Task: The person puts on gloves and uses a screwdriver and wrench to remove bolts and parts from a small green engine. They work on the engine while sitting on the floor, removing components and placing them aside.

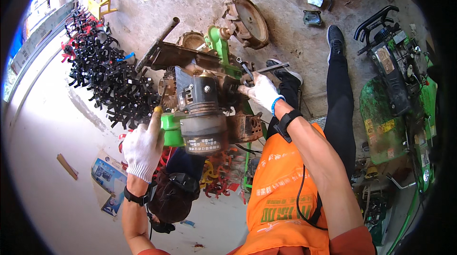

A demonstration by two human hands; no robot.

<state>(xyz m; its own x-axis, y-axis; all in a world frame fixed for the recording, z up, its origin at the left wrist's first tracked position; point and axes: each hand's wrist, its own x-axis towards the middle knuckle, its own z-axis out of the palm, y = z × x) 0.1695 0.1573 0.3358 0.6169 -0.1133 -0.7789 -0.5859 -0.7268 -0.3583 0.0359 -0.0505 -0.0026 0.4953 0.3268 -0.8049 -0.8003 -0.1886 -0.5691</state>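
Note:
A small tiller with a dark engine point(202, 112) and a green gearbox arm point(218, 43) stands in front of me, grimy and worn. My left hand point(143, 150), in a white knit glove, is at the engine's left side, closed on a thin yellow-ended tool point(158, 109). The tool's dark shaft points up toward a toothed metal wheel point(166, 88); its grip is mostly hidden. My right hand point(263, 92), also gloved, is at the engine's right side. Its fingers are wrapped round a ring-ended wrench point(243, 63). Beside this hand a flat metal bar point(272, 67) sticks out to the right.
Treaded wheels point(250, 22) are at the tiller's far end. Black tiller blades point(112, 74) lie heaped on the left, near a yellow stand point(102, 4). Another person's dark-haired head point(173, 198) is close below my left hand. A second green machine point(395, 102) stands at right.

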